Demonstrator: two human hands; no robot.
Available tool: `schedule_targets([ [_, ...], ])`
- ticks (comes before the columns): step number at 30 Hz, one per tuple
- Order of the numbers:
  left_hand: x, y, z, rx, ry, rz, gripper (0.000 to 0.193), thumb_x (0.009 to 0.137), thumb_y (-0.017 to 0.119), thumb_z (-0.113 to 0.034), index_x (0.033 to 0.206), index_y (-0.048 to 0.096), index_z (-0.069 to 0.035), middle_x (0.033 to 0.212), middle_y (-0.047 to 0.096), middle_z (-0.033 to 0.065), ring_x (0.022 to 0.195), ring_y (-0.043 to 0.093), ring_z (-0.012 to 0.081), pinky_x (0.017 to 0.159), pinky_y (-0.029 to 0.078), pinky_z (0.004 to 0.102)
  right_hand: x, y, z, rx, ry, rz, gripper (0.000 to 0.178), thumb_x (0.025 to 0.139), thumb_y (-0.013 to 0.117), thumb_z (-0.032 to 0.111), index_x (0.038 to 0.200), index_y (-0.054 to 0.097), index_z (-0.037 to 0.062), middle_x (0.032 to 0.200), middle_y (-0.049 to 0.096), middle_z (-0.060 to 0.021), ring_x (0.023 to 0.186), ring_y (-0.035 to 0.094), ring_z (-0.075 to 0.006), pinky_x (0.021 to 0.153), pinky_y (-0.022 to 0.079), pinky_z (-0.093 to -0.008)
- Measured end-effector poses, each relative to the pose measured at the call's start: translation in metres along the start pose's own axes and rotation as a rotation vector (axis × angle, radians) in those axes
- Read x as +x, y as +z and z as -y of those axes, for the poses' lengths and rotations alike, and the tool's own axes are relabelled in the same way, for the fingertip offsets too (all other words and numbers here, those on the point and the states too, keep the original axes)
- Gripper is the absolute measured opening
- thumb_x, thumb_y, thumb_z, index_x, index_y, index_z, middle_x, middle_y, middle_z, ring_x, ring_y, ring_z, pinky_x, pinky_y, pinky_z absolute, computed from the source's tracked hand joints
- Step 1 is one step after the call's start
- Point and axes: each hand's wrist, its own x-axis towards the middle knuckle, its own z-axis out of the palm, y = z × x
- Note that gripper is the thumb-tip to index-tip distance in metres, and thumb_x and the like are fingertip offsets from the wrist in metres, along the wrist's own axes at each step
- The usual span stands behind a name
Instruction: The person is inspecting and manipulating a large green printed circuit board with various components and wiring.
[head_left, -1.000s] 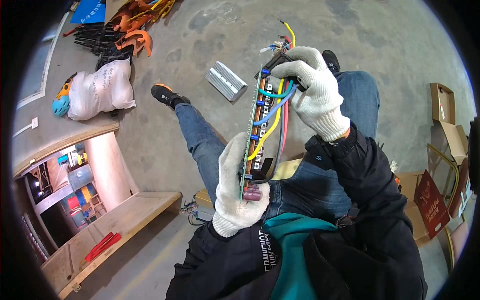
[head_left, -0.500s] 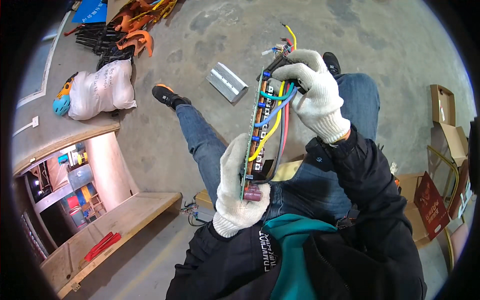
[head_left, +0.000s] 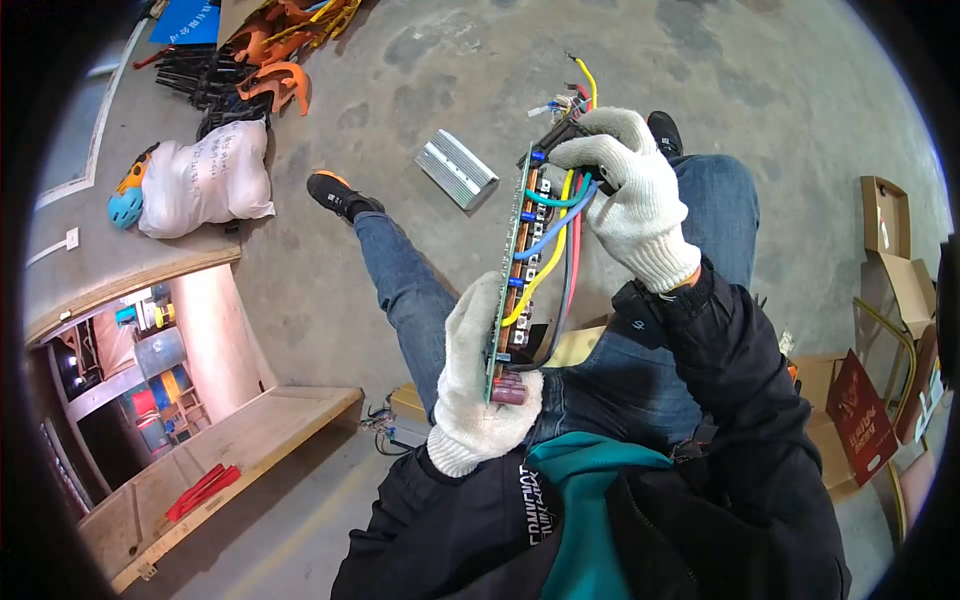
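Note:
Between my gloved hands I hold a long green circuit board (head_left: 508, 265), tilted nearly edge-on, its lower end toward me. My left hand (head_left: 478, 385) is wrapped round that lower end, next to dark red cylindrical capacitors (head_left: 508, 389). At the upper end my right hand (head_left: 632, 190) is closed on the bundle of thick wires, near the black end piece. Green, blue, yellow, red and black wires (head_left: 545, 270) curve from the board into that grip. Past the right fingers stick out a yellow wire (head_left: 588, 80) and small connectors (head_left: 555, 106). The right fingertips are partly hidden.
On the concrete floor beyond the board lies a silver finned metal casing (head_left: 456, 170). A wooden bench or panel (head_left: 290, 415) with red-handled pliers-like tool (head_left: 203, 491) stands at the left. A stuffed white bag (head_left: 208, 182) is farther off. Open cardboard boxes (head_left: 886, 215) lie at the right.
The board and both hands have barely shifted in the picture, slightly right and down, along with the whole scene. The hold of both hands looks the same.

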Motion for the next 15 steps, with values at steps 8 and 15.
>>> schedule_targets([
  [8,0.0017,-0.0007,-0.0029,0.023,-0.013,0.015,0.094,0.077,0.064,0.012,0.167,0.038,0.003,0.162,0.048,0.0279,0.148,0.056,0.0423,0.119,0.051,0.0429,0.0016,-0.0003,0.0004,-0.018,-0.012,-0.007,0.029,0.078,0.090,0.002,0.104,0.080,0.0109,0.122,0.070,-0.0113,0.115,0.073,-0.0338,0.096,0.062,-0.0415],
  [15,0.0007,0.0003,0.0015,0.061,0.008,0.015,0.095,0.077,0.065,0.011,0.167,0.038,0.003,0.162,0.047,0.0286,0.148,0.055,0.0445,0.120,0.051,0.0439,0.0018,0.0002,0.0011,0.005,-0.013,-0.012,0.029,0.078,0.091,0.003,0.104,0.080,0.0110,0.122,0.070,-0.0111,0.115,0.073,-0.0337,0.097,0.062,-0.0417],
])
